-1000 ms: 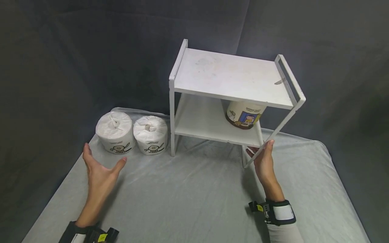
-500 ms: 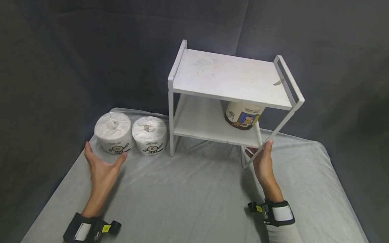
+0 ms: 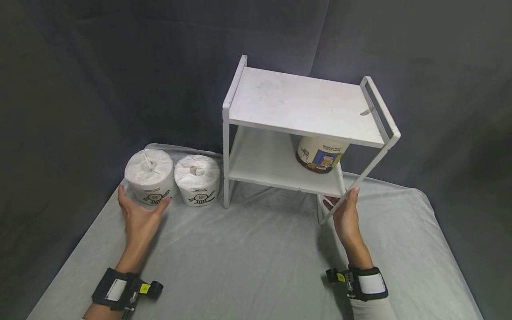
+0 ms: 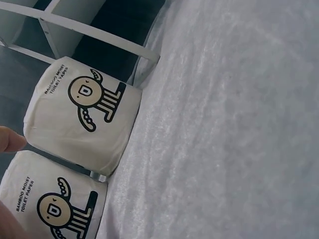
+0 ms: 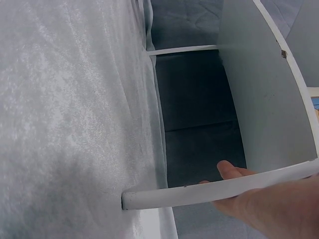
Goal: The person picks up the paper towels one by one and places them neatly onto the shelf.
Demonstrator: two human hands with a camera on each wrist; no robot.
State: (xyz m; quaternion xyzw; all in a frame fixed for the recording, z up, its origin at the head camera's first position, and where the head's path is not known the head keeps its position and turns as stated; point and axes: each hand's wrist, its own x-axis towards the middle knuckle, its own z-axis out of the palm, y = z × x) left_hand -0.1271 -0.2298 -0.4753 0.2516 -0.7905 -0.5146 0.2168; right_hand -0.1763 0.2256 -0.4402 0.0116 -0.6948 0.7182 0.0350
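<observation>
Two paper-wrapped toilet rolls stand side by side on the cloth: the left toilet roll (image 3: 150,173) and the right toilet roll (image 3: 197,180). My left hand (image 3: 140,220) is spread at the front of the left roll, fingers by its left side and thumb near its right front. Whether it touches the roll, I cannot tell. With my right hand (image 3: 347,218) I grip the right front leg of a white two-tier shelf (image 3: 304,106), fingers passing behind the leg (image 5: 219,193). A third toilet roll (image 3: 322,155), with a coloured picture, sits on the lower tier, its top hidden.
Grey cloth (image 3: 248,258) covers the table, and a dark curtain (image 3: 160,66) hangs behind. The shelf's left front leg (image 3: 226,164) stands just beside the right roll. Both wrists wear a strap with a camera.
My left hand has moved forward and slightly right, closer to the left toilet roll. The right hand stays at the shelf leg; the shelf and rolls keep their places.
</observation>
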